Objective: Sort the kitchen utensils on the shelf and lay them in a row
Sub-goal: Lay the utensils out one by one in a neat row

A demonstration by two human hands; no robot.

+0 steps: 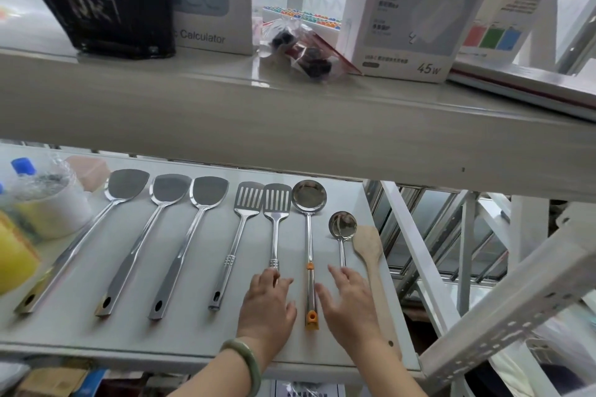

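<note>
On the white shelf (180, 337) steel utensils lie side by side, handles toward me. From the left: three solid turners (129, 185) (171, 188) (209, 192), two slotted turners (247, 198) (276, 200), a big ladle (309, 198) with orange handle ends, a small ladle (342, 225), and a wooden spatula (367, 243) at the right edge. My left hand (267, 303) rests flat over the second slotted turner's handle, fingers apart. My right hand (350, 301) lies open over the small ladle's handle, beside the big ladle. Neither hand grips anything.
Bottles with blue caps (22, 166) and a white tub (54, 206) crowd the shelf's left end. The upper shelf board (290, 126) hangs low overhead, carrying boxes (416, 10) and a black bag (96, 3). White metal frame bars (419, 267) stand right.
</note>
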